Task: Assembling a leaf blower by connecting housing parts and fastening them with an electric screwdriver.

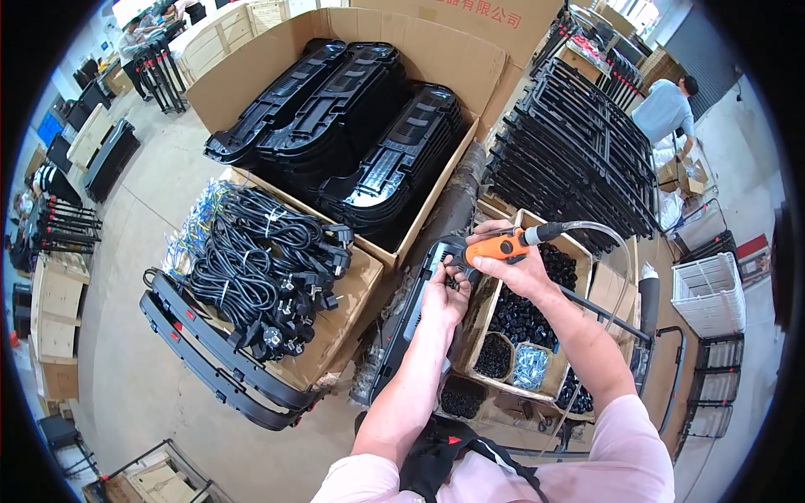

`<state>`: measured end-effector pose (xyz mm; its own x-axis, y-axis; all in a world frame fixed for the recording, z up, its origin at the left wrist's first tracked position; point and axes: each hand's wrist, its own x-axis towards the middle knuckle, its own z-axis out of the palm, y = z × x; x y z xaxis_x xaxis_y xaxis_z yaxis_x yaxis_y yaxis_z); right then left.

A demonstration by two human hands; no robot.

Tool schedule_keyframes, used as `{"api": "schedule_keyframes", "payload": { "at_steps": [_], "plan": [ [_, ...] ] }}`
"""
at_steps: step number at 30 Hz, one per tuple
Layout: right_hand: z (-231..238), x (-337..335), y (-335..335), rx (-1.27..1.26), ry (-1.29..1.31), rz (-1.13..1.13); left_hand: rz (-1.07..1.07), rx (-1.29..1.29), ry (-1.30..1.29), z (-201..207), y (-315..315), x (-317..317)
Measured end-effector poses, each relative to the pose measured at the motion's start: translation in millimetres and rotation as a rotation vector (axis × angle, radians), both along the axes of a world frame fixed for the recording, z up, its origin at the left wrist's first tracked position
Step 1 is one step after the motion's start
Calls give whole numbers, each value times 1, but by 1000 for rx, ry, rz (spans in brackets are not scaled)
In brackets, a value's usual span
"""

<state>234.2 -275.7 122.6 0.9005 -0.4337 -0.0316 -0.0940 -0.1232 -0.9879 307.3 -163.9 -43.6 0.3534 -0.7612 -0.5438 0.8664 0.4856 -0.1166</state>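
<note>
My right hand [527,273] is wrapped round an orange power screwdriver [496,248] with a black rear end and a clear hose [619,236] running off it. The tool lies sideways, its front end pointing left toward the end of a long black plastic housing [394,348]. At that same end my left hand [446,295] is closed, fingertips pinched together by a small dark part I cannot make out. The housing rests on a worn, wrapped beam and slants away from me. Where the screwdriver's tip meets the work is hidden by fingers.
Right of the hands stands a divided carton [549,392] of small black parts and silvery screws [530,366]. Bundled black power cables [268,260] lie on a carton at left; a big box [436,222] of black housings stands beyond. Black frames [579,142] are stacked far right, near another person [665,109].
</note>
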Motion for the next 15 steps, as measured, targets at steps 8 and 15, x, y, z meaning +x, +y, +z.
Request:
{"api": "schedule_keyframes", "payload": {
  "at_steps": [8,15],
  "plan": [
    [2,6,6,-12,4,-12,8,27,-3,14,8,7],
    [-4,16,10,-58,8,-45,40,-26,-20,9,8,0]
  ]
}}
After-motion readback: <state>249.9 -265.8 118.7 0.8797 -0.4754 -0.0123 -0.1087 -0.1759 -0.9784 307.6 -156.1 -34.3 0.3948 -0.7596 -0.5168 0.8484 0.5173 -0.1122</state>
